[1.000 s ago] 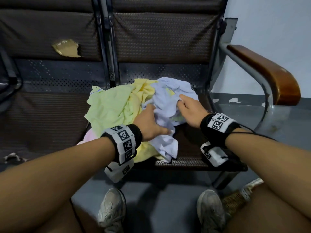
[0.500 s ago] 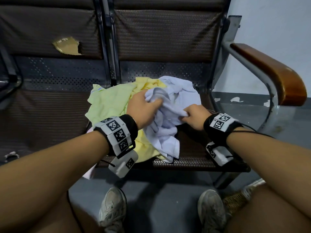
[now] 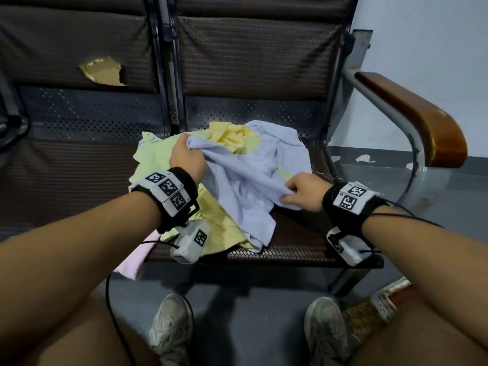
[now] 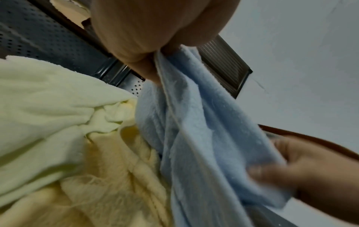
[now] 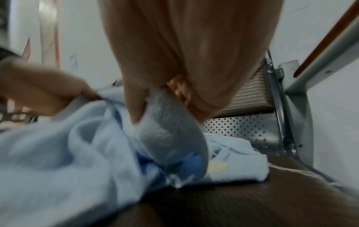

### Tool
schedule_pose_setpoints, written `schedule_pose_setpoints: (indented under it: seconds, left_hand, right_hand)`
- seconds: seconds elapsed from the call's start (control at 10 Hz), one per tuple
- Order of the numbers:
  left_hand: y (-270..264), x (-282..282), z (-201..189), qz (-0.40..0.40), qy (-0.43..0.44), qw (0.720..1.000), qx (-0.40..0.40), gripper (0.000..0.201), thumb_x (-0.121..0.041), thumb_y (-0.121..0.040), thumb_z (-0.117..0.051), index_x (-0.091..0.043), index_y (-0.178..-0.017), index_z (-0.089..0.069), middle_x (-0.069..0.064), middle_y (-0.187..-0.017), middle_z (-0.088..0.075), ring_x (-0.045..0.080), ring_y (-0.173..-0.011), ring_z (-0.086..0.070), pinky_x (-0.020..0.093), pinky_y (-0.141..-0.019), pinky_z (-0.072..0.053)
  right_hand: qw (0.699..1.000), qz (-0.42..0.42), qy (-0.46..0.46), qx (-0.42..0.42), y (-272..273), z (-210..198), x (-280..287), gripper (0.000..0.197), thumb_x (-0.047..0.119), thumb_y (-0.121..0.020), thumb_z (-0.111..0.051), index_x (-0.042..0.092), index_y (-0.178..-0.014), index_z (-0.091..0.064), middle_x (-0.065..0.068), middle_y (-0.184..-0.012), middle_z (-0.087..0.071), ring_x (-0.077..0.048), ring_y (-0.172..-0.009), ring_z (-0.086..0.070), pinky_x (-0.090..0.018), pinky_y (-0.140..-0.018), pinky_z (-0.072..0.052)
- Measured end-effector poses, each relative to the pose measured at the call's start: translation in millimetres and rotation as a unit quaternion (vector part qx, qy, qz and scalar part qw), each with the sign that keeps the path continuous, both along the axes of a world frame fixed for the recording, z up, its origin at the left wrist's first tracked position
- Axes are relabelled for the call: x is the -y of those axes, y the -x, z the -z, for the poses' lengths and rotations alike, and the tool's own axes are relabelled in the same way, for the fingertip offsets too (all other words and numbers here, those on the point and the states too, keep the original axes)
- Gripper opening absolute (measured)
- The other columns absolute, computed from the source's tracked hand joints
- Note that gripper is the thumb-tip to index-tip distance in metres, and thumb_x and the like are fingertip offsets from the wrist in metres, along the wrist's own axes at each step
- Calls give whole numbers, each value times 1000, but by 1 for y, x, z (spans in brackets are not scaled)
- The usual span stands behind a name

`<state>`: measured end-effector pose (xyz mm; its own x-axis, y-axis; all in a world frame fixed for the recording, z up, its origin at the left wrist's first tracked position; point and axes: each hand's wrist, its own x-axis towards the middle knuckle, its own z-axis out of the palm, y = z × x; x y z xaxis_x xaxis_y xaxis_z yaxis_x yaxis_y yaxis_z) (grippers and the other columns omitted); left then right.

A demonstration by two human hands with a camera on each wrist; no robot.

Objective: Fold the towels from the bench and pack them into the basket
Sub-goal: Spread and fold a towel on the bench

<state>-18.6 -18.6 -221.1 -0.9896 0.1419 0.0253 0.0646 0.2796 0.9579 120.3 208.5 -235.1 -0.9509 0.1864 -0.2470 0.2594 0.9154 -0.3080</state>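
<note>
A pile of towels lies on the dark bench seat [image 3: 303, 233]. On top is a light blue towel [image 3: 245, 186] [image 4: 196, 138] [image 5: 58, 153]. My left hand [image 3: 184, 157] [image 4: 155, 38] grips its upper left edge and my right hand [image 3: 303, 191] [image 5: 174, 61] pinches its right edge, so the cloth stretches between them above the pile. Under it lie a pale green towel [image 3: 155, 159] [image 4: 42, 98] and a yellow towel [image 3: 229, 138] [image 4: 108, 176]. A pink towel [image 3: 134, 262] hangs off the seat's front edge. A woven basket [image 3: 369, 315] shows partly on the floor at the lower right.
The bench has a perforated metal back [image 3: 250, 112] and a wooden armrest [image 3: 417, 120] on the right. The left seat's backrest has a torn patch [image 3: 103, 71]. My shoes [image 3: 171, 328] stand on the grey floor below the seat. A white wall [image 3: 435, 48] is at right.
Both hands went from resting open on the pile to gripping the light blue towel. They have since drawn apart, the left hand rising to the left, spreading the cloth.
</note>
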Motion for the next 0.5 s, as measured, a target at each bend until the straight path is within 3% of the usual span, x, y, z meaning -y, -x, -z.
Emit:
schedule_pose_setpoints:
  seconds: [0.1, 0.2, 0.3, 0.4, 0.5]
  left_hand:
    - [-4, 1, -4, 1, 17, 1000, 7, 13, -3, -82, -44, -12, -90, -47, 13, -87, -53, 28, -81, -50, 40, -71, -44]
    - [-3, 1, -4, 0, 55, 997, 56, 25, -24, -69, -63, -9, -88, -58, 18, -92, -63, 31, -82, -59, 42, -77, -55]
    - [1, 2, -5, -11, 56, 993, 108, 44, -44, -69, -55, -9, -93, -66, 22, -108, -69, 33, -92, -64, 47, -91, -56]
    - [5, -3, -7, -52, 30, 985, 164, 50, -31, -90, -55, 1, -129, -52, 22, -122, -62, 36, -111, -63, 43, -97, -52]
    - [1, -7, -16, -164, 32, 967, 195, 50, -23, -91, -6, -9, -114, -49, 6, -98, -58, 6, -91, -67, 23, -83, -54]
  right_hand:
    - [999, 38, -2, -6, -4, 3, -1, 31, 25, -102, -47, 15, -73, -50, -11, -86, -57, -26, -85, -55, -33, -73, -41]
    - [970, 109, 105, -189, 1, -8, 1, 27, 26, -104, -39, 9, -92, -56, -12, -99, -65, -28, -93, -58, -36, -82, -45]
    - [948, 70, 169, -259, 2, -23, 8, 23, 35, -94, -58, 14, -101, -53, 0, -90, -63, -15, -82, -60, -30, -74, -47]
    - [975, 3, 90, -202, -2, -21, 12, 15, 21, -91, -64, 14, -95, -51, 1, -78, -57, -15, -71, -55, -24, -60, -37]
    - [982, -6, 52, -181, -4, -18, 13, 14, 19, -97, -55, 8, -99, -65, -7, -84, -66, -25, -79, -59, -35, -69, -44]
